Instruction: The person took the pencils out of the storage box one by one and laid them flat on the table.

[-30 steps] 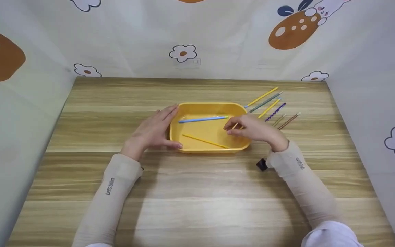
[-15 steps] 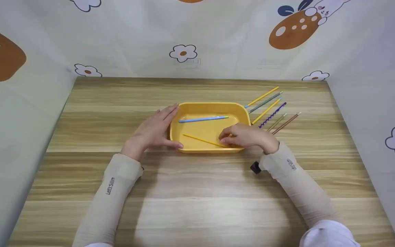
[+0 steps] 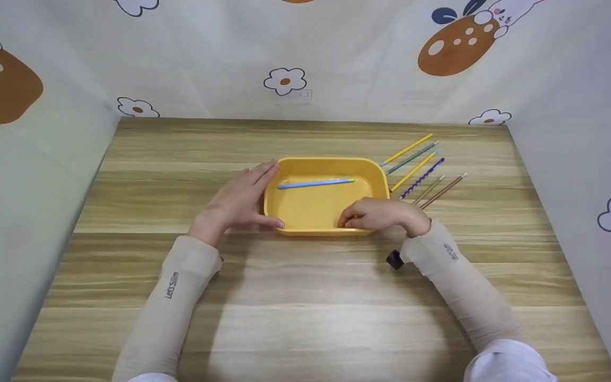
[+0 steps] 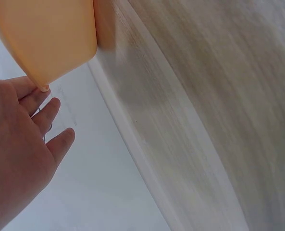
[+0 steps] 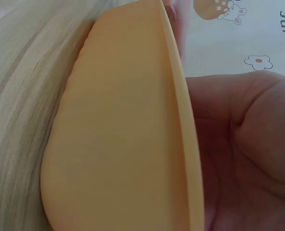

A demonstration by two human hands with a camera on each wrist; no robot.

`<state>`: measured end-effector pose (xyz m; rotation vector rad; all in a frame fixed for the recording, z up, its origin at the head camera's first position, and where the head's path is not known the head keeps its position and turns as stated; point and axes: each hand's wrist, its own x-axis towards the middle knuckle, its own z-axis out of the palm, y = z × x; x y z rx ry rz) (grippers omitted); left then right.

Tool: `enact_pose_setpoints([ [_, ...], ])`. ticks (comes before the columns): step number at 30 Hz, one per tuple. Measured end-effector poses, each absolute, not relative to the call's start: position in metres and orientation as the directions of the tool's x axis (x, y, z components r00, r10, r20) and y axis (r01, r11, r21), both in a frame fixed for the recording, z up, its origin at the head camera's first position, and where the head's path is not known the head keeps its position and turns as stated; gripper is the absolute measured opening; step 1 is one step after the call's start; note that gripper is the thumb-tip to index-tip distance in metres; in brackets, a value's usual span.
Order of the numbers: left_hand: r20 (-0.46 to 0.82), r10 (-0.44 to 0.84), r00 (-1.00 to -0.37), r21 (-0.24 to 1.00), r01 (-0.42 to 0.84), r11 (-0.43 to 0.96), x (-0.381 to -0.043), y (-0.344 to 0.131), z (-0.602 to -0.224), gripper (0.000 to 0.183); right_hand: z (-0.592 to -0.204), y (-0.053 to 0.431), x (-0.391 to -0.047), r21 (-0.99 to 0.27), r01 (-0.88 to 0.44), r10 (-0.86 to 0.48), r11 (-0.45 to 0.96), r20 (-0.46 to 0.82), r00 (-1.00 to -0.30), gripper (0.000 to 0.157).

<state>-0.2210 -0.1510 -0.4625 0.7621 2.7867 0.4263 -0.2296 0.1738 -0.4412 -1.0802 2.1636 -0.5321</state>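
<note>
A yellow plastic tray (image 3: 326, 232) stands mid-table, with a blue pencil (image 3: 316, 184) lying along its far side. My left hand (image 3: 237, 199) spans the tray's left end, thumb at the near rim and loosely straight fingers by the far left corner. In the left wrist view some fingertips touch the tray's rim. My right hand (image 3: 377, 214) reaches over the right end into the near right corner, its fingers curled down inside. The near wall and the hand hide whatever lies at those fingertips. In the right wrist view the tray wall (image 5: 118, 120) covers the fingers.
Right of the tray, several pencils lie slanted side by side: a yellow pencil (image 3: 406, 148), a green pencil (image 3: 412, 157), another yellow pencil (image 3: 413, 172), a purple twisted one (image 3: 422, 178), an olive one (image 3: 429, 189) and a brown one (image 3: 444, 190). Fabric walls enclose the table.
My right hand has moved nearer and slightly left, into the tray's near corner. A yellow pencil that lay slanted inside the tray is out of sight now. My left hand keeps its place.
</note>
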Motion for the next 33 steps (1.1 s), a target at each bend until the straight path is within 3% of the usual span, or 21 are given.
enact_pose_setpoints([
  [13, -0.132, 0.533, -0.836, 0.318, 0.473, 0.822, -0.222, -0.151, -0.462, 0.131, -0.432, 0.188, -0.237, -0.762, -0.362, -0.810, 0.537, -0.346, -0.474, 0.024],
  [20, -0.132, 0.533, -0.836, 0.315, 0.474, 0.822, -0.222, -0.151, -0.462, 0.131, -0.426, 0.199, -0.240, -0.848, -0.199, -0.730, 0.491, -0.275, -0.626, 0.018],
  [27, -0.135, 0.530, -0.838, 0.317, 0.470, 0.824, -0.222, -0.150, -0.461, 0.130, -0.420, 0.213, -0.243, -0.919, -0.082, -0.562, 0.385, -0.163, -0.811, 0.019],
  [33, -0.132, 0.519, -0.845, 0.320, 0.459, 0.829, -0.221, -0.150, -0.462, 0.129, -0.414, 0.225, -0.243, -0.956, -0.086, -0.391, 0.280, -0.032, -0.920, 0.017],
])
